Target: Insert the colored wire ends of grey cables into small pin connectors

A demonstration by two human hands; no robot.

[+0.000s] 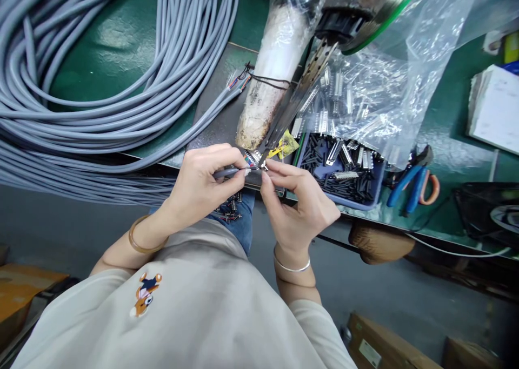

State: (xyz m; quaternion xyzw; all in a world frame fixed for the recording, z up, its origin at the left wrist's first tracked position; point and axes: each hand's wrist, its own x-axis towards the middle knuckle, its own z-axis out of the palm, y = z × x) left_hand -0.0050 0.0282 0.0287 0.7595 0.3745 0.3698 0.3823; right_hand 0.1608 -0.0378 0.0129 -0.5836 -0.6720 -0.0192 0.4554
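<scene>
Near the table's front edge my left hand (208, 180) pinches the end of a grey cable (227, 172). My right hand (295, 199) is closed, thumb and fingertips together at a small metal piece (264, 166) beside the cable's end; the piece is too small to make out well. Coloured wires and a metal connector (253, 156) show just above the fingertips. Directly over them hang the wrapped white cylinder (270, 72) and a dark metal arm (294, 104) that slants down to the fingertips.
A blue tray (379, 188) of black sleeves and connectors stands right of my right hand, with a plastic bag (373, 82) of connectors behind. Blue-handled pliers (409, 185) lie further right. Coiled grey cables (121, 115) cover the left side. A green-rimmed spool (389, 23) is above.
</scene>
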